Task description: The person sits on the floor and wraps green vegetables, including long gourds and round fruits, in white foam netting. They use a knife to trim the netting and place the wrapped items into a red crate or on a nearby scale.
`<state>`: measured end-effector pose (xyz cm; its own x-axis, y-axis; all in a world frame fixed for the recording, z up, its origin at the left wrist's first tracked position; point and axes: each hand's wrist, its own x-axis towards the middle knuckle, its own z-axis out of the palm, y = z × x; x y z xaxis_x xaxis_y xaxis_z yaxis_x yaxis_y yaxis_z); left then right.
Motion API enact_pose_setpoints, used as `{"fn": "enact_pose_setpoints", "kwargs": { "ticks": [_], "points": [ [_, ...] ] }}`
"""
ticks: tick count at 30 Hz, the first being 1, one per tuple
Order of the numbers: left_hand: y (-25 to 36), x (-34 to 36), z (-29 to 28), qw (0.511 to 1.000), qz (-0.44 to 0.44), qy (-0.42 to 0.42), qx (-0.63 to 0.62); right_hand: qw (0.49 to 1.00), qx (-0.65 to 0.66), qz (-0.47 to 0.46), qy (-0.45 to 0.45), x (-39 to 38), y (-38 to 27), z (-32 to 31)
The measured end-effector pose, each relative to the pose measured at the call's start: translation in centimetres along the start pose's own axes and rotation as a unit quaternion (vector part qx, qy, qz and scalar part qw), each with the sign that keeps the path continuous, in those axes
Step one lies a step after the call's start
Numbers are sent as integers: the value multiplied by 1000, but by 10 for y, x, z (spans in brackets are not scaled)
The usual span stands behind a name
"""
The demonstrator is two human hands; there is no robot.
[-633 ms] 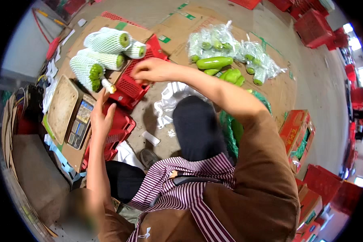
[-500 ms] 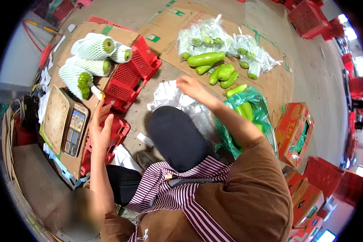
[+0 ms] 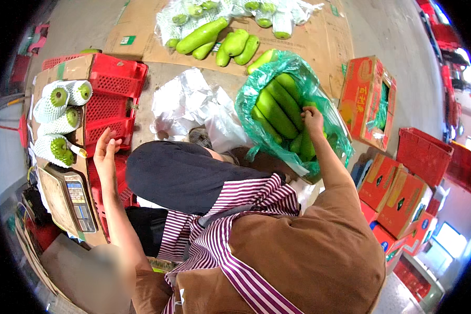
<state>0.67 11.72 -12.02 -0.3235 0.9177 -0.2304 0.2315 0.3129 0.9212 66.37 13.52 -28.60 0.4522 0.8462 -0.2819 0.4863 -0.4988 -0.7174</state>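
Note:
My right hand (image 3: 313, 120) is at the right side of an open green plastic bag (image 3: 247, 99) full of long green gourds (image 3: 281, 107). Its fingers are curled closed beside the gourds; whatever they hold, if anything, is hidden. My left hand (image 3: 108, 149) hovers near the red crates (image 3: 109, 112), fingers apart, holding nothing. Close to it, several gourds in white foam nets (image 3: 49, 150) lie on cardboard over the crates, one with a pale stem end pointing toward my hand. A weighing scale (image 3: 57, 192) with a keypad stands nearer to me.
Several loose green gourds (image 3: 201, 36) and bagged, foam-netted ones (image 3: 282, 23) lie on flattened cardboard (image 3: 141, 36) ahead. White sheets (image 3: 178, 102) cover the floor by my shoe. A red carton (image 3: 355, 99) stands right of the green bag, with more cartons (image 3: 403, 204) nearer.
My right hand has moved from above the white sheets right to the green bag. The view has turned right, and my left hand stays raised near the crates.

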Motion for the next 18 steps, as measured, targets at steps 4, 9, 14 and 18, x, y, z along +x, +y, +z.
{"fn": "enact_pose_setpoints", "kwargs": {
  "ticks": [4,9,14,18],
  "points": [
    [-5,-1,-1,998,-48,-3,-41,971,-168,-54,160,-21,12,-35],
    [-16,-5,6,992,-73,6,-98,935,-347,74,-14,-29,17,-55],
    [10,-24,27,988,-86,5,-129,921,-376,97,-40,-46,8,-39],
    [17,-34,21,992,-69,4,-106,957,-275,78,-44,-33,49,-37]
  ]
}}
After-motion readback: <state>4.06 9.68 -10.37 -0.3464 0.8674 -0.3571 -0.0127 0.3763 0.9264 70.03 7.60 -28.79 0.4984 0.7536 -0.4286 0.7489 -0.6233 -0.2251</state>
